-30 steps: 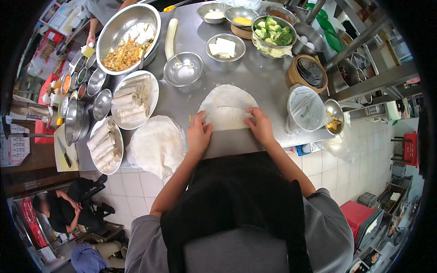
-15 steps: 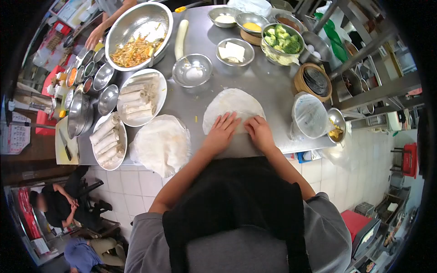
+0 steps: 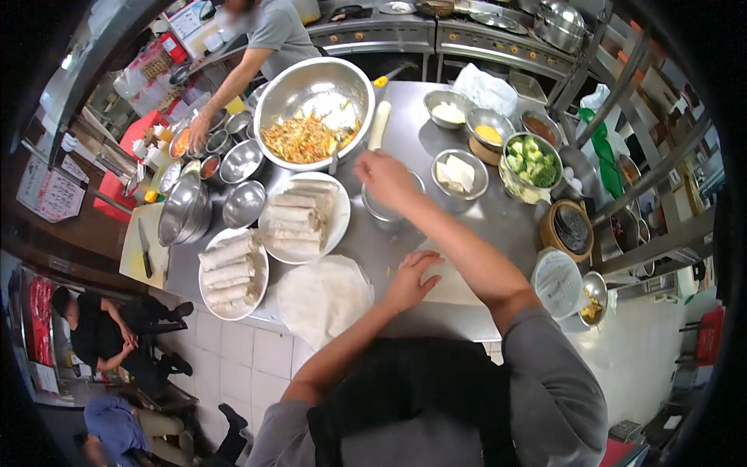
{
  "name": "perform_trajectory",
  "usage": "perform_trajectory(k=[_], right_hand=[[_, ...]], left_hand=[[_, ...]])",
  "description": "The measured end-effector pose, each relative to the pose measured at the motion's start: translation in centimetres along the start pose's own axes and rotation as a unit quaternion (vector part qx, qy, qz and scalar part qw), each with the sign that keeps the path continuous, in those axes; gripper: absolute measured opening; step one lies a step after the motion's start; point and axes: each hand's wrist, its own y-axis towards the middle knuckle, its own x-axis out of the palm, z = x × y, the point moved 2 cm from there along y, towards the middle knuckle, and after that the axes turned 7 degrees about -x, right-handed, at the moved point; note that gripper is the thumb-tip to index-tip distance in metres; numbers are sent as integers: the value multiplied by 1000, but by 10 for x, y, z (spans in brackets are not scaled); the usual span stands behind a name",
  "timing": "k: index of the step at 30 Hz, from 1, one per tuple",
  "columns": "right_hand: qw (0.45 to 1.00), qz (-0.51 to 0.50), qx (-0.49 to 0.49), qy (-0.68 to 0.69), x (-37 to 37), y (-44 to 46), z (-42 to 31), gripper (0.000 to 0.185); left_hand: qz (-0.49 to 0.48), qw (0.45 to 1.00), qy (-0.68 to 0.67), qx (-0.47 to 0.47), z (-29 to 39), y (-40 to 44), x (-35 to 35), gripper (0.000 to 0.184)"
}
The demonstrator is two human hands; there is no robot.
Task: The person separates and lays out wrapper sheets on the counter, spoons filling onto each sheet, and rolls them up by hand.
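My right hand (image 3: 387,180) reaches across the table, above a small metal bowl (image 3: 381,205) and close to the large metal bowl (image 3: 272,86) of shredded filling (image 3: 305,140). Its fingers look loosely apart, holding nothing that I can see. A utensil handle (image 3: 334,162) sticks out over that bowl's near rim, just left of my fingertips. My left hand (image 3: 410,283) rests with fingers spread at the left edge of a thin pale wrapper (image 3: 455,289), which my right forearm partly covers. A stack of round wrappers (image 3: 325,300) lies to the left.
White plates of pale rolls (image 3: 299,218) (image 3: 232,274) stand at left. A rolling pin (image 3: 380,124) lies behind the small bowl. Bowls of broccoli (image 3: 533,162), white blocks (image 3: 457,173) and yellow food (image 3: 489,134) sit at back right. A co-worker's hand (image 3: 199,131) reaches among bowls.
My right hand has left the wrapper and moved forward and left toward the large bowl. My left hand stays near the wrapper. The view has tilted up, showing the stoves behind.
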Motion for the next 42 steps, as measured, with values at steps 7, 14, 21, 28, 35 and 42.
perform_trajectory(k=[7,14,21,28,35,42], right_hand=[[978,-109,154,-91,135,102,18,32],[951,-201,44,-231,105,155,57,25],[974,-182,60,-122,80,177,23,20],[973,-66,-21,-221,153,137,18,16],[969,-49,-79,-229,117,169,37,14],[963,-117,-98,-224,134,147,44,13]], left_hand=[[175,979,-18,-98,-18,13,-102,20],[371,917,76,-129,-57,40,-263,19],[369,886,109,-259,-219,105,-338,41],[351,858,-174,-334,-208,131,-328,44],[357,846,-195,-345,-207,130,-329,43],[345,860,-199,-320,-225,130,-329,36]])
